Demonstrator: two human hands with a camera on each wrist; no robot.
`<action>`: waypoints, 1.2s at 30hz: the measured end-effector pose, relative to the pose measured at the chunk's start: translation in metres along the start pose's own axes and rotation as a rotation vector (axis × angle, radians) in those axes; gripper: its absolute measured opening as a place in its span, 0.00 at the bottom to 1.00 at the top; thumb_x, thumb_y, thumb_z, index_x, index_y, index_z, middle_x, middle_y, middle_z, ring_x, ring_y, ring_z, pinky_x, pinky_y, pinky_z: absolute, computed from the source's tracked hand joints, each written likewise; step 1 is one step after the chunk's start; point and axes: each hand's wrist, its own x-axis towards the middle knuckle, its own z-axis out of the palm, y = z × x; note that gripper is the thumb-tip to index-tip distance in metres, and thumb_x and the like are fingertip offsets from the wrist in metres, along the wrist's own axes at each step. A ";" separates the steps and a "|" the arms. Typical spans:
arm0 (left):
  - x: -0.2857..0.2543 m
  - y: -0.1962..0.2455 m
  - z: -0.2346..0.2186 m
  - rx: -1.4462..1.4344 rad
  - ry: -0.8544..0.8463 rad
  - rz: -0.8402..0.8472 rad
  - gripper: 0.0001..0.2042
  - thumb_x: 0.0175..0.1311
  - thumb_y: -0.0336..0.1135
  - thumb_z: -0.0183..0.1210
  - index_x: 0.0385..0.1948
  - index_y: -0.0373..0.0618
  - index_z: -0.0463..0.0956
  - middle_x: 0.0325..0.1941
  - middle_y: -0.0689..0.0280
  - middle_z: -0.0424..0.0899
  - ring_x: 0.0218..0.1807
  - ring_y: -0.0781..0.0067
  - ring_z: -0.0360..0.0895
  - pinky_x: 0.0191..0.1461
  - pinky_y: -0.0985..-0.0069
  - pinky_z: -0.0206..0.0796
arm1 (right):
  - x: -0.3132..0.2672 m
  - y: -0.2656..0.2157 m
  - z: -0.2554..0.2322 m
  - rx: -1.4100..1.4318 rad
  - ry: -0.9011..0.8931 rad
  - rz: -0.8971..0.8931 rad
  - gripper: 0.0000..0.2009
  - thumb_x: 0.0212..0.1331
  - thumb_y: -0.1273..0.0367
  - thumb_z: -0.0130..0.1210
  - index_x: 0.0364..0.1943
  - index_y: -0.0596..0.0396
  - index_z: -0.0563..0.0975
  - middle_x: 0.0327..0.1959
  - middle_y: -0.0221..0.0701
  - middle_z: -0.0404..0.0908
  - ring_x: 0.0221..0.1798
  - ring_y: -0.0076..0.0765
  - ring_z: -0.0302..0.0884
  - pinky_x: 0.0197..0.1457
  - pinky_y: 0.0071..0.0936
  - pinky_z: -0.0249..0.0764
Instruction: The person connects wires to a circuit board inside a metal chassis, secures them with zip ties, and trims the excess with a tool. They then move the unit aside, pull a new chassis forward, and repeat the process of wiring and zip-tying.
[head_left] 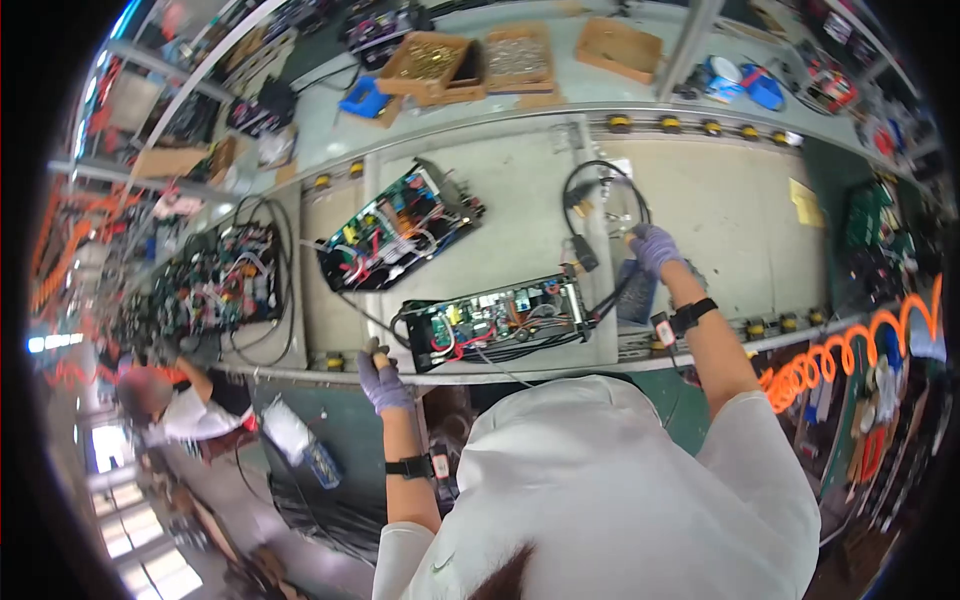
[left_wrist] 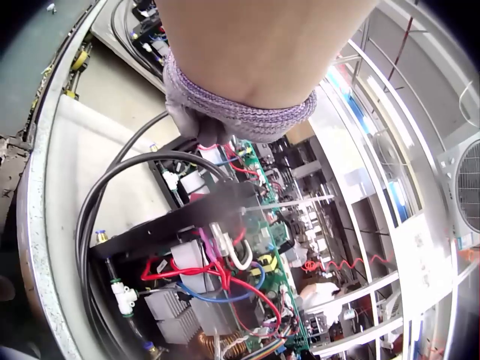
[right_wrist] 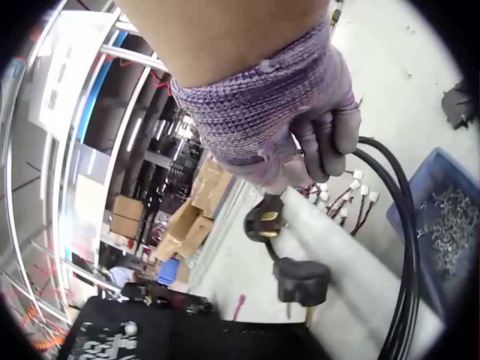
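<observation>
Your left hand is loosely bent at the near edge of the worktop, with nothing visible in its grasp. Up and to its right, an open circuit unit lies slanted; a second open unit sits near you, between your hands. The step at hand seems to be arranging the black cable, looped beyond that nearer unit's right end. The far-side cardboard boxes hold, left to right, brass-coloured pieces and silvery pieces; the contents of the third box are unclear. A small blue bin stands by the first. Your right hand has its fingers curled beside the cable; you cannot tell whether it grips it. Just beside is a blue tub of small screws, so moving the cable calls for keeping its loops and the plug clear of them.
</observation>
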 end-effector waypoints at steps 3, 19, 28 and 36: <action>0.001 0.003 -0.001 -0.149 0.116 -0.037 0.19 0.63 0.25 0.48 0.57 0.44 0.66 0.38 0.66 0.76 0.28 0.85 0.64 0.31 0.87 0.59 | 0.048 -0.002 0.011 -0.415 -0.090 -0.052 0.20 0.54 0.59 0.55 0.50 0.50 0.75 0.48 0.43 0.79 0.53 0.49 0.76 0.55 0.40 0.72; -0.003 -0.004 0.000 -0.123 -0.004 -0.013 0.29 0.50 0.15 0.55 0.59 0.44 0.65 0.45 0.65 0.77 0.36 0.80 0.71 0.41 0.83 0.67 | 0.092 0.006 0.068 -0.726 -0.186 -0.152 0.16 0.50 0.62 0.58 0.42 0.52 0.81 0.47 0.40 0.81 0.52 0.46 0.78 0.53 0.37 0.75; -0.001 -0.001 -0.007 -0.024 -0.108 -0.009 0.29 0.50 0.17 0.55 0.60 0.43 0.66 0.50 0.62 0.77 0.38 0.77 0.73 0.45 0.81 0.68 | 0.080 0.040 0.021 -0.425 -0.075 -0.016 0.18 0.49 0.63 0.60 0.45 0.52 0.78 0.45 0.42 0.81 0.51 0.49 0.77 0.55 0.37 0.72; -0.033 0.066 -0.029 0.408 -0.239 -0.150 0.28 0.57 0.29 0.59 0.62 0.45 0.63 0.54 0.58 0.75 0.49 0.67 0.76 0.52 0.74 0.69 | 0.036 -0.005 -0.052 0.246 0.123 -0.227 0.17 0.53 0.77 0.47 0.47 0.54 0.77 0.37 0.31 0.79 0.40 0.25 0.75 0.46 0.20 0.70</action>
